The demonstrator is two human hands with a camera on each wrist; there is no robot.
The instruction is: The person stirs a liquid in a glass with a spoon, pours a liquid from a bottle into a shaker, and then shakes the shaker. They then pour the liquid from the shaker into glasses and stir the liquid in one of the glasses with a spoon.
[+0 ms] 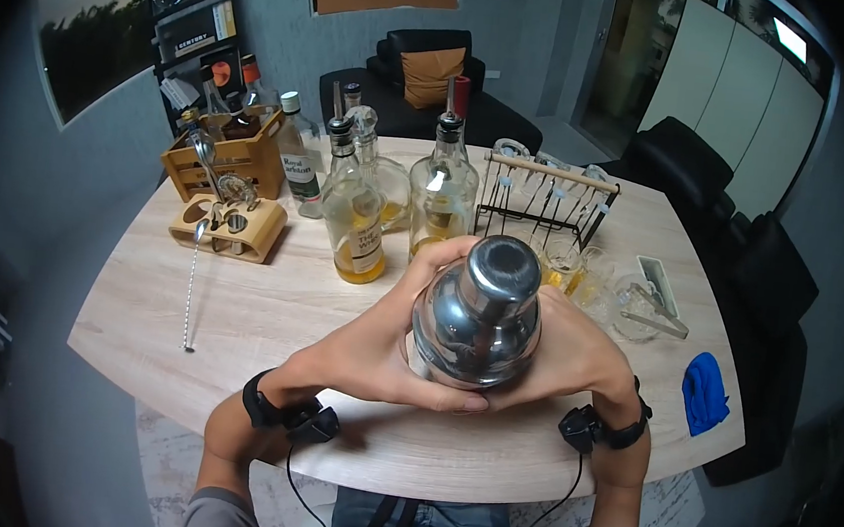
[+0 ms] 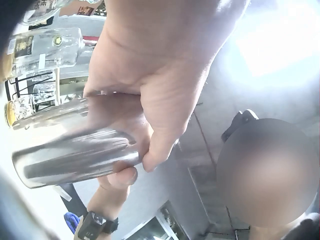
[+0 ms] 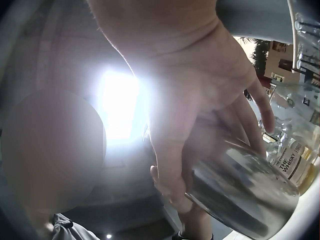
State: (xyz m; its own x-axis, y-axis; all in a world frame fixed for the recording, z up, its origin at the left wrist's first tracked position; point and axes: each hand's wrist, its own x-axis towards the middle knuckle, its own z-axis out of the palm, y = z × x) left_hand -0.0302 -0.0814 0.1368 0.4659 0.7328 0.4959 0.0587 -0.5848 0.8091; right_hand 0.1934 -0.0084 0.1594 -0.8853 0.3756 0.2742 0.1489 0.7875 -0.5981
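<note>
Head view: your left hand and right hand curl snugly round the metal shaker; slackened fingers could let it slip.

The head view looks forward and down; close-in wrist views share the metal shaker.

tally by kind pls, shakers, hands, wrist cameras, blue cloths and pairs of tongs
shaker: 1
left hand and right hand: 2
wrist cameras: 2
blue cloth: 1
pair of tongs: 1
total: 7
</note>
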